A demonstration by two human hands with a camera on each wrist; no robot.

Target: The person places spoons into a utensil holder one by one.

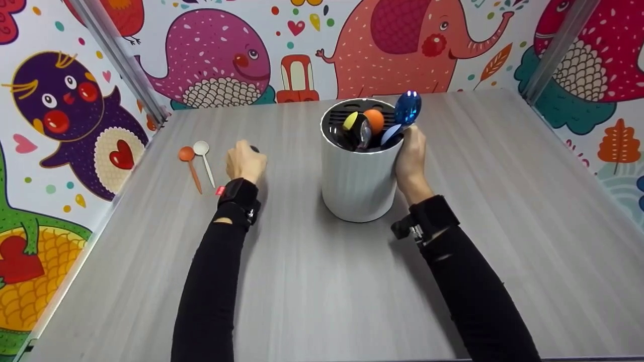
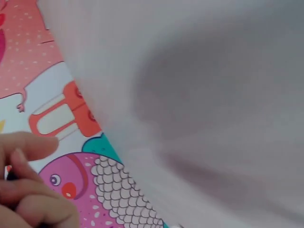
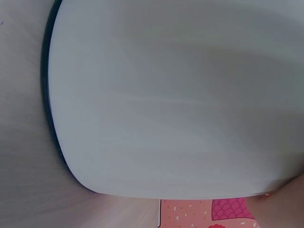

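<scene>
A white cylindrical utensil holder (image 1: 357, 186) with a black slotted top stands upright on the table. Several utensil heads poke out of it, among them a shiny blue spoon (image 1: 408, 106), an orange one (image 1: 374, 121) and a yellow one (image 1: 350, 120). My right hand (image 1: 413, 158) grips the holder's right side; its white wall (image 3: 166, 104) fills most of the right wrist view. To the left, my left hand (image 1: 245, 162) is curled round a small dark thing (image 1: 255, 149), mostly hidden in the fingers, so its kind is unclear.
Left of my left hand, an orange spoon (image 1: 186, 155) and a white spoon (image 1: 202, 149) lie side by side on the grey table (image 1: 312, 281). Printed panels with cartoon animals (image 1: 216, 55) close off the back and sides, with metal posts (image 1: 558, 50) at the back corners.
</scene>
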